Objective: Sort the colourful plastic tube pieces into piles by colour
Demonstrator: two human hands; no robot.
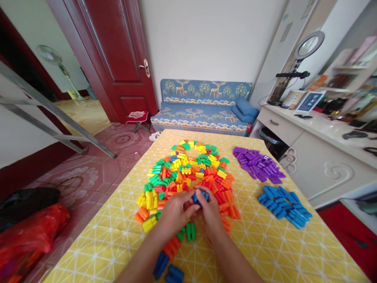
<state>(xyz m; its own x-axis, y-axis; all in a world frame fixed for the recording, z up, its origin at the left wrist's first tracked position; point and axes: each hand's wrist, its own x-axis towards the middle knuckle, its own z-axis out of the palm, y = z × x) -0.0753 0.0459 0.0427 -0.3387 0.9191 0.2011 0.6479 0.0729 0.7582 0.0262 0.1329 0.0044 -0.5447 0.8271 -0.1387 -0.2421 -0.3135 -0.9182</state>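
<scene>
Left hand (176, 207), right hand (211, 208): grasping blue plastic (203, 195) — purple pile (259, 165), two o'clock, blue pile (282, 205), three o'clock: apparently colour-separated.

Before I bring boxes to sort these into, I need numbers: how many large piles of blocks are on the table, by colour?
Purple pile: 1
Blue pile: 1
Mixed-colour pile: 1
Total: 3 large piles

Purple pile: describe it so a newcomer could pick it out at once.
Find the yellow tablecloth. On its right side lie two separate piles. The purple pile is the farther one, set apart from the blue pile by colour.
</scene>
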